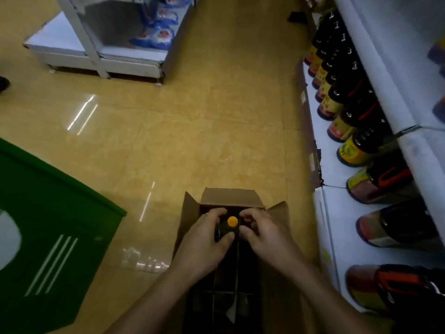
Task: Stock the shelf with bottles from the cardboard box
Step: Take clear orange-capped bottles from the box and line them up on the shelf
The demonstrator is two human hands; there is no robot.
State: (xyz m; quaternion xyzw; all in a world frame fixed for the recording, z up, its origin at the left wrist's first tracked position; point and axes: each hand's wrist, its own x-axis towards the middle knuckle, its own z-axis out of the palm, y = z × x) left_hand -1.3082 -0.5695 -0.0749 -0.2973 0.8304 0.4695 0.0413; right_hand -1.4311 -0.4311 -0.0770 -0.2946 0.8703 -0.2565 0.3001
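Note:
An open cardboard box [231, 197] stands on the floor below me, with dividers inside. At its far end a dark bottle with an orange cap [232, 221] sticks up between my hands. My left hand [207, 239] wraps its left side, thumb across the neck. My right hand [262, 233] curls around its right side, fingertips touching it. The white shelf [330, 169] runs along the right, its lowest level lined with several dark bottles [354, 150] bearing yellow and red labels.
A green bin or cart [48, 225] sits at the left. A white shelf unit [96, 54] with blue packets stands at the far left. Glossy tan floor lies between. An upper shelf edge [390, 92] overhangs the bottles.

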